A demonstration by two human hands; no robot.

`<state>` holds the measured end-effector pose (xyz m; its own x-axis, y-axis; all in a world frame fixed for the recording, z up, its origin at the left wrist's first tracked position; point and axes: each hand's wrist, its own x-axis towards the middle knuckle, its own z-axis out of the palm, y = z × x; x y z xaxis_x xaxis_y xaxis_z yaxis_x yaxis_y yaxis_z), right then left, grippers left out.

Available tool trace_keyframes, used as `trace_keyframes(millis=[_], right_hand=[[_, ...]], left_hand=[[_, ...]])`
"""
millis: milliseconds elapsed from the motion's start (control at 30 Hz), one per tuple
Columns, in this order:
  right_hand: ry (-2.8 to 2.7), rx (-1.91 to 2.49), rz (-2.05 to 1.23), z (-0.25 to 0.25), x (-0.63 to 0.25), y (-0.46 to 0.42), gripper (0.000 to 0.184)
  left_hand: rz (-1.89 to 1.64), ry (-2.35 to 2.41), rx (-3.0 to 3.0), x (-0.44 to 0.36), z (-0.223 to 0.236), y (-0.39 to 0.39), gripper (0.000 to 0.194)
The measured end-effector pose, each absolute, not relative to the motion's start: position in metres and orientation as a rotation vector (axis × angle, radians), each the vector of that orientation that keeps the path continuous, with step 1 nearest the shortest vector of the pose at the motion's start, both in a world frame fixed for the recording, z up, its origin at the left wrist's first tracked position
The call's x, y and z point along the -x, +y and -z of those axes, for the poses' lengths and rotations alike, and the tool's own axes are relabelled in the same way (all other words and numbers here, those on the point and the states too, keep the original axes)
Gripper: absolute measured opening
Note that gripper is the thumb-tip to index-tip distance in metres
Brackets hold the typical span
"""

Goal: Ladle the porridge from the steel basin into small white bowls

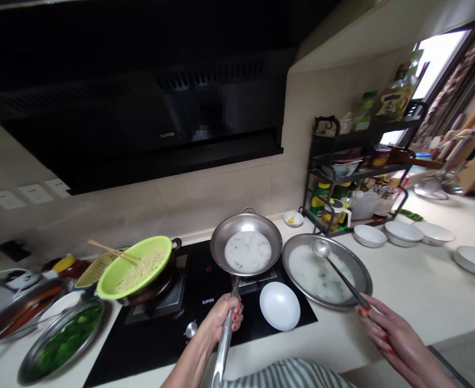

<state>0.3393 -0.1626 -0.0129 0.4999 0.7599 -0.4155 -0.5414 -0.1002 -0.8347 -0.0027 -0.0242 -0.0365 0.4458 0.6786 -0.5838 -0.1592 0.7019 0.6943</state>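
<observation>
My left hand is wrapped round the long handle of a metal frying pan. A round layer of white batter with dark green bits lies in this pan, over the right burner. In my right hand is a metal ladle, its bowl over a wide steel basin. Thin white batter with green flecks fills much of the basin. Between pan handle and basin, an oval white bowl sits on the black cooktop.
On the left burner, a lime-green colander holds pale strips with chopsticks across it. Left of it are a tray of greens and a dish of red sauce. Several white bowls and a spice rack stand right; the hood hangs above.
</observation>
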Motion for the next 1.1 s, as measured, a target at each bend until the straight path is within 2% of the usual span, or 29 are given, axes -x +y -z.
trace_keyframes(millis=[300, 500, 833, 933, 1100], right_hand=[[-0.573, 1.367, -0.990, -0.013, -0.327, -0.122, 0.064], [-0.976, 1.572, -0.853, 0.002, -0.325, -0.089, 0.056], [-1.566, 1.749, -0.560, 0.013, -0.325, -0.053, 0.051], [-1.582, 1.713, -0.592, 0.018, -0.323, -0.043, 0.048], [-1.387, 1.676, -0.839, 0.029, -0.325, -0.025, 0.049]], left_hand=[[-0.623, 1.060, -0.664, -0.013, 0.034, -0.045, 0.032], [-0.627, 1.107, -0.694, -0.016, 0.036, -0.049, 0.036], [-0.640, 1.193, -0.808, -0.023, 0.044, -0.057, 0.028], [-0.633, 1.222, -0.824, -0.025, 0.042, -0.059, 0.026], [-0.620, 1.252, -0.852, -0.027, 0.041, -0.060, 0.021]])
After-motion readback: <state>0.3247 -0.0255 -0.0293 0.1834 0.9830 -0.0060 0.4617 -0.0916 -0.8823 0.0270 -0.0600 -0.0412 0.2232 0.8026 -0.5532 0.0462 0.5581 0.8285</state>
